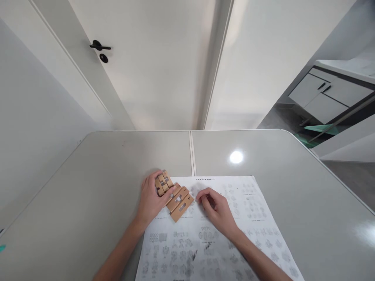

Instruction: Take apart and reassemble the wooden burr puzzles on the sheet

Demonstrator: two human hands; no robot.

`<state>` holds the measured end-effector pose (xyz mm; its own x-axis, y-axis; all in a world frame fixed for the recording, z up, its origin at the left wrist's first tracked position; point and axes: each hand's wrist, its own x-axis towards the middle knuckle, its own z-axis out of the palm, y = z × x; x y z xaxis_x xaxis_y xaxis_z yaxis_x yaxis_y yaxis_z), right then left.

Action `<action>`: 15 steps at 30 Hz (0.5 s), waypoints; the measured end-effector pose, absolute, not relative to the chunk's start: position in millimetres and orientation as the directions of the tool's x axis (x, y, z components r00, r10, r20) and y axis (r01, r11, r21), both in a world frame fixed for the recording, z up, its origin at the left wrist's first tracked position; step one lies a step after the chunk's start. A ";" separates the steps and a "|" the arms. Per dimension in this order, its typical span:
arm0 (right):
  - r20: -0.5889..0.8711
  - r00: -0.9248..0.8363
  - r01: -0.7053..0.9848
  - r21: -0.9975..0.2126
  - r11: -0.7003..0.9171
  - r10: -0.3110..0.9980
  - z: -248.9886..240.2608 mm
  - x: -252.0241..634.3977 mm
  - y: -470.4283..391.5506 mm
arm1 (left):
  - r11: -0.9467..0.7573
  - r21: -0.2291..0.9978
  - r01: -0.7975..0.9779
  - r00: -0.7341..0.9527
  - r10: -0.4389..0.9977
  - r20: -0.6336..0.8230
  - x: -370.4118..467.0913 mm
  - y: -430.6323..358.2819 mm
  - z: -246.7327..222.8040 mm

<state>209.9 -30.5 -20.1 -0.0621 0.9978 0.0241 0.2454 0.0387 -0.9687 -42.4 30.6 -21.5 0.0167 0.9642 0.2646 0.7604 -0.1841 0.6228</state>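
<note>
On the printed sheet's (219, 249) upper left edge, the wooden puzzle (164, 183), a pale-brown block cluster, sits in the half-curled left hand (150, 199). Numbered slotted slats (179, 201) adjoin it; right of them, the right hand (216, 207) curls loosely, empty.

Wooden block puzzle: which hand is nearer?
Left. The left hand touches the block puzzle; the right hand is apart from it, over the paper, beyond the numbered wooden pieces.
</note>
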 end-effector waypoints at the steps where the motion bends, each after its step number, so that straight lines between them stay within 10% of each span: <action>1: 0.026 -0.062 0.248 -0.968 0.041 0.998 -19.8 209.9 -30.4 | -0.181 0.618 0.765 0.019 0.966 0.259 -42.5 31.2 -22.0; 15: 0.036 -0.073 0.219 -0.974 0.051 0.997 -17.2 210.7 -28.5 | -0.185 0.589 0.787 0.044 0.969 0.245 -53.1 50.6 -14.4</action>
<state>210.7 -28.5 -17.2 -0.0727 0.9967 0.0362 0.2192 0.0513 -0.9743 -53.1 50.6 -14.4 0.0439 0.9686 0.2449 0.7870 -0.1845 0.5887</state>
